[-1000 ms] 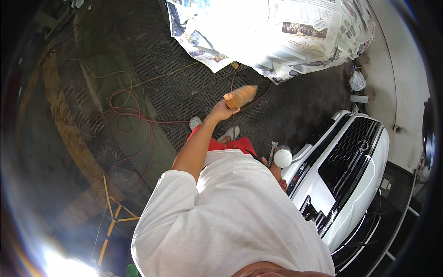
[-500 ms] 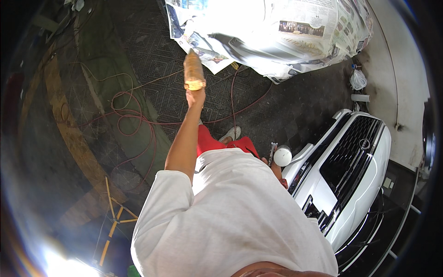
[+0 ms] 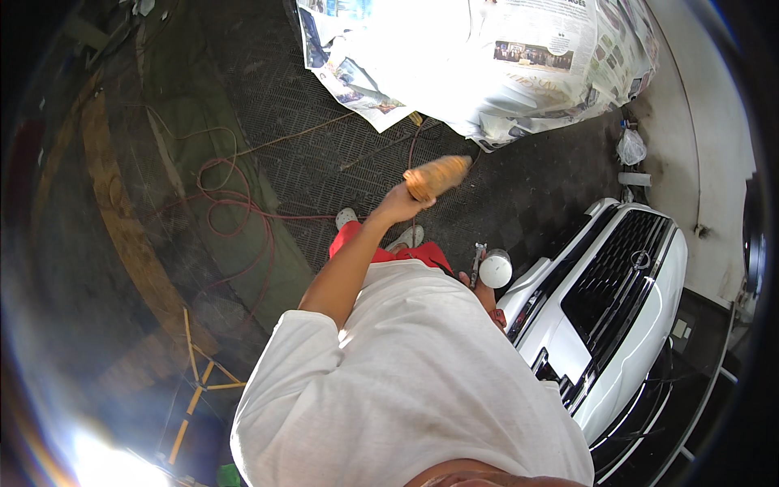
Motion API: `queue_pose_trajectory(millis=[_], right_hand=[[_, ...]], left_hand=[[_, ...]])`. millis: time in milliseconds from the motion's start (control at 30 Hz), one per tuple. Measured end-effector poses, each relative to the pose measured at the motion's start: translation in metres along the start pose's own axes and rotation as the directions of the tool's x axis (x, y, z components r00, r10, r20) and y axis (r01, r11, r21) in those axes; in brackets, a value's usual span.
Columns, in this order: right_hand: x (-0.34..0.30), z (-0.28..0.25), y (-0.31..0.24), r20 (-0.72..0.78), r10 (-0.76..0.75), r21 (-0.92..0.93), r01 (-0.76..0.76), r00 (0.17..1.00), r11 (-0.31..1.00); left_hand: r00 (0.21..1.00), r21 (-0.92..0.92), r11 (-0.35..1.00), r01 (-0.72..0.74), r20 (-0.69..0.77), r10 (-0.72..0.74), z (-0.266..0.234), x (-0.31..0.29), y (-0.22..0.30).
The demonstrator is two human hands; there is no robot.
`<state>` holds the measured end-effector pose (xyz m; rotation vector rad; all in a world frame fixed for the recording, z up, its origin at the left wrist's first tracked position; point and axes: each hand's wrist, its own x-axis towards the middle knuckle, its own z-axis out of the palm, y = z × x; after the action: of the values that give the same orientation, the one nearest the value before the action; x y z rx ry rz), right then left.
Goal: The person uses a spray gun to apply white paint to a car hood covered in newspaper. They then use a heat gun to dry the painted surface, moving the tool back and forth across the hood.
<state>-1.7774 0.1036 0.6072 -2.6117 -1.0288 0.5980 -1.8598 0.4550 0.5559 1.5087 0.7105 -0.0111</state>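
Note:
Out in front of my body, my left hand (image 3: 398, 204) is closed around the near end of a long tan-orange object (image 3: 438, 176). Motion blurs that object, so its kind cannot be made out; its far end points up and right. Low at my right side, my right hand (image 3: 485, 294) is partly hidden by my shirt and a round white cup. It grips a spray gun (image 3: 479, 258) with this white cup (image 3: 496, 269) on it. Beyond both hands stands a large rounded form covered in newspaper (image 3: 531, 57), glaring white in its middle.
A white car bumper with a black grille (image 3: 613, 268) stands close on my right. Red hose (image 3: 235, 213) coils over the dark floor and green cloth (image 3: 207, 122) on the left. A yellow stand (image 3: 199, 394) is at lower left. A plastic bag (image 3: 631, 146) hangs near the wall.
My left hand has drawn back toward me and to the right, away from the newspaper. The tan-orange object has turned from pointing ahead to pointing right. My right hand looks still.

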Motion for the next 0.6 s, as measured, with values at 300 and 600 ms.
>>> queue_pose_trajectory(millis=[300,600], right_hand=[[-0.016,-0.003,0.006,0.008,0.014,0.02,-0.015,1.0,1.0],[-0.015,0.047,0.082,-0.05,-0.076,-0.151,0.068,0.996,0.986]], left_hand=[[0.726,-0.116,0.99,0.074,-0.675,-0.133,-0.094,0.024,0.0],[0.886,-0.072,0.997,0.02,-0.461,-0.051,-0.072,0.007,0.035]])
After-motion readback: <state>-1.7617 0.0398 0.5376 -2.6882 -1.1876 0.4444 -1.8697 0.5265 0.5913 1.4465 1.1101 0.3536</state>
